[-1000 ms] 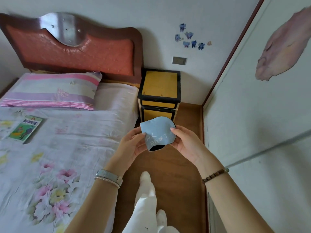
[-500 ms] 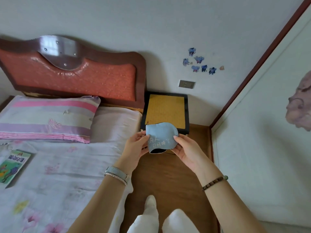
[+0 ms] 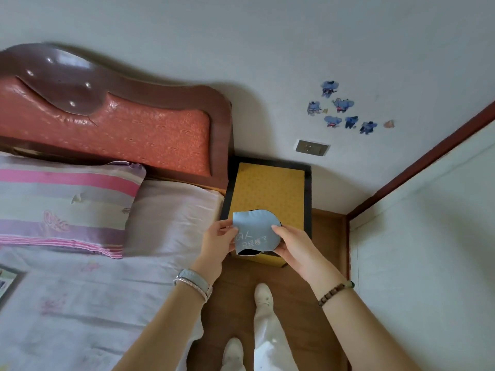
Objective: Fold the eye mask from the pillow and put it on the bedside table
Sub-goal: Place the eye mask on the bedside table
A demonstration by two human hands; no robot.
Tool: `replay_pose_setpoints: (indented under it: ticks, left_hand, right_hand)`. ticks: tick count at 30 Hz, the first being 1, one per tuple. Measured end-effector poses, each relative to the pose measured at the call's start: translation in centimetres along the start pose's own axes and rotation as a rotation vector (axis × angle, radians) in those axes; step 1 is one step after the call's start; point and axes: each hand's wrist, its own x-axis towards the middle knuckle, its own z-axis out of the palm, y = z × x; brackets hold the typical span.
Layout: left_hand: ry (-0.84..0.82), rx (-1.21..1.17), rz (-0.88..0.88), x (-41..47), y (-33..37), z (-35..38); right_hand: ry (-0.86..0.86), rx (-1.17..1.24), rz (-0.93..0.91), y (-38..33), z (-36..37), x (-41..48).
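Pale blue eye mask [image 3: 254, 230], yellow bedside table [image 3: 267, 188]

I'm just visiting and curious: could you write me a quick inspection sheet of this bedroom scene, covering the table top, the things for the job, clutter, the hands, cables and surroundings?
Surface: bedside table has a yellow top with a dark rim; nothing lies on the visible part.
Job's things: blue eye mask, folded, held in front of the table's near edge; striped pillow on the bed.
Clutter: a booklet at the picture's left edge, on the sheet.
Hands: left hand and right hand each pinch one side of the mask.
Cables: nothing seen.
Surroundings: red headboard, wall socket, blue stickers, wooden floor.
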Motion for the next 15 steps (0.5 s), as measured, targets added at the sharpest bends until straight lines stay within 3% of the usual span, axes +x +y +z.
replay_pose_setpoints:
  ticks: [9, 15]
  left_hand:
    - [0.183, 0.124, -0.117, 17.0, -1.6, 4.8]
    - [0.203, 0.197, -0.176, 23.9, -3.9, 4.8]
  right_hand:
    - [0.044, -0.269, 0.065, -2.2, -0.5, 19.3]
    - [0.077, -0.194, 0.185, -0.7, -0.1, 27.1]
